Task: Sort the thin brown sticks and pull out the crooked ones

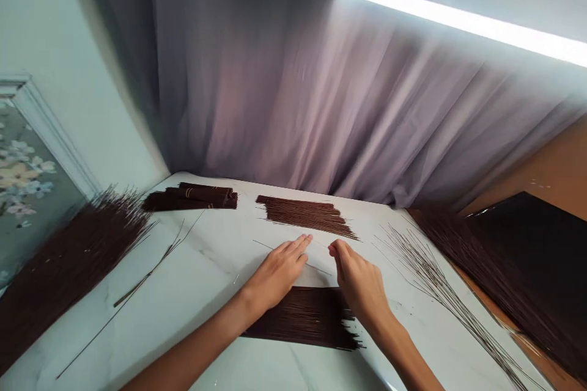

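My left hand [278, 270] lies over the white table [206, 263] with its fingers stretched out flat, fingertips resting near a single thin brown stick [270, 247]. My right hand [358, 280] is beside it, fingers held together and curled at the tips, pinching the end of a thin stick. Under both wrists lies a flat pile of dark brown sticks [307, 316]. Just beyond the fingertips sits another spread layer of sticks [306, 215].
Tied bundles of sticks [192, 197] lie at the back left. A large heap of sticks [64, 263] fills the left edge, another heap [499, 275] the right. Loose bare sticks [435, 275] fan out at the right; a few [151, 272] lie left. A grey curtain [321, 104] hangs behind.
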The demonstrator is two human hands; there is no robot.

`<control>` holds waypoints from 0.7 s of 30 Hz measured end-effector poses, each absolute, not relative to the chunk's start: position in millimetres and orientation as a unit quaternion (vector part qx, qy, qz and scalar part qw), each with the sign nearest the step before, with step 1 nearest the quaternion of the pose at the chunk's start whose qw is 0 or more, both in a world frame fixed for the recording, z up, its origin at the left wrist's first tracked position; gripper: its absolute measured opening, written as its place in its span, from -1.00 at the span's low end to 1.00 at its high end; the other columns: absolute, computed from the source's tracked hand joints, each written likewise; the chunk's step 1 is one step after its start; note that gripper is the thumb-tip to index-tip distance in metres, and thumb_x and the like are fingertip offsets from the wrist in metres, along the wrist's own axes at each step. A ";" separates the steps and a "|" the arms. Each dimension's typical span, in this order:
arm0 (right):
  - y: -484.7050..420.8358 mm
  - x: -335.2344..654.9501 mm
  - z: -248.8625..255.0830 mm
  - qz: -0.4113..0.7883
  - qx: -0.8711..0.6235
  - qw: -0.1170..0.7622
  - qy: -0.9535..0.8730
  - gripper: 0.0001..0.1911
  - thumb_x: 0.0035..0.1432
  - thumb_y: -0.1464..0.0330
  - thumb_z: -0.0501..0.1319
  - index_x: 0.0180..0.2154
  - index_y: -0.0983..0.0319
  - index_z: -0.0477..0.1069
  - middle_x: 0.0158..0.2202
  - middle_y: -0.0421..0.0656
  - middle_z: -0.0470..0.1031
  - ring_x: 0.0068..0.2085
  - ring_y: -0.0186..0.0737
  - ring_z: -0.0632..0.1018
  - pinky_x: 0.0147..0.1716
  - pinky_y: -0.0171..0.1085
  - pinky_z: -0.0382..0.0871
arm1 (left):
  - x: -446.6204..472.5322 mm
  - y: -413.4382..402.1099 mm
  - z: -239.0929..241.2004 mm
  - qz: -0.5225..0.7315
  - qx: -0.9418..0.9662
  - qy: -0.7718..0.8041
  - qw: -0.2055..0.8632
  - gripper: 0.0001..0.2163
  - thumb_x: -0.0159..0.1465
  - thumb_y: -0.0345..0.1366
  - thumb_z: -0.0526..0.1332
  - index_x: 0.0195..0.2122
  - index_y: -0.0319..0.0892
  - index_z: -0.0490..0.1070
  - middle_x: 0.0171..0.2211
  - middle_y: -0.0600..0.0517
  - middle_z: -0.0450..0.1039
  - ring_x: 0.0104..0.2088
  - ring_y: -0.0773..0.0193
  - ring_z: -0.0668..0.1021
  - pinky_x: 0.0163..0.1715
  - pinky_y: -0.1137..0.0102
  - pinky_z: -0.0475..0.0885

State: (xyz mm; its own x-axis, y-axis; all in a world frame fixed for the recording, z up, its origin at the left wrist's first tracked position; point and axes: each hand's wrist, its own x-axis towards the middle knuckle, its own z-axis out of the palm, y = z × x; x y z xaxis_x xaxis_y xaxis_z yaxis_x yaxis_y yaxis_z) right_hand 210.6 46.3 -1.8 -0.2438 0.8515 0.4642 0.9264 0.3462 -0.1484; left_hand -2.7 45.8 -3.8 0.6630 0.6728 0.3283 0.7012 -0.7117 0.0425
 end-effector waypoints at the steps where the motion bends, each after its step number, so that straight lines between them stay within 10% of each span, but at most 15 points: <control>1: 43.7 208.7 -2.2 -0.081 -0.565 0.242 -0.784 -0.81 0.43 0.39 -0.07 -0.27 0.13 0.23 -0.34 -0.18 0.60 -0.49 -0.21 0.56 -0.57 -0.29 -0.08 | 1.8 55.2 -5.9 -0.162 -0.910 -0.379 0.045 -0.59 0.19 -0.70 0.01 -0.02 -0.25 0.42 0.47 -0.15 0.01 0.45 0.19 0.10 0.35 0.26 0.24; 10: 31.0 196.8 0.5 -0.085 -0.569 0.258 -0.776 -0.74 0.50 0.34 -0.13 -0.29 0.12 0.19 -0.36 -0.21 0.59 -0.49 -0.21 0.58 -0.57 -0.27 -0.06 | 27.1 114.9 -34.2 -0.190 -0.860 -0.472 0.026 -0.56 0.29 -0.68 -0.08 0.12 -0.37 0.37 0.47 -0.27 -0.05 0.47 0.05 -0.11 0.42 0.00 0.03; 21: 10.2 195.7 13.3 -0.091 -0.558 0.279 -0.777 -0.74 0.49 0.34 -0.11 -0.31 0.11 0.18 -0.42 -0.22 0.56 -0.53 -0.21 0.54 -0.60 -0.26 -0.03 | -7.2 103.2 -40.3 -0.199 -0.867 -0.441 -0.120 -0.62 0.54 -0.33 -0.16 0.22 -0.12 0.34 0.28 -0.05 0.41 0.36 0.28 0.32 0.37 0.16 0.19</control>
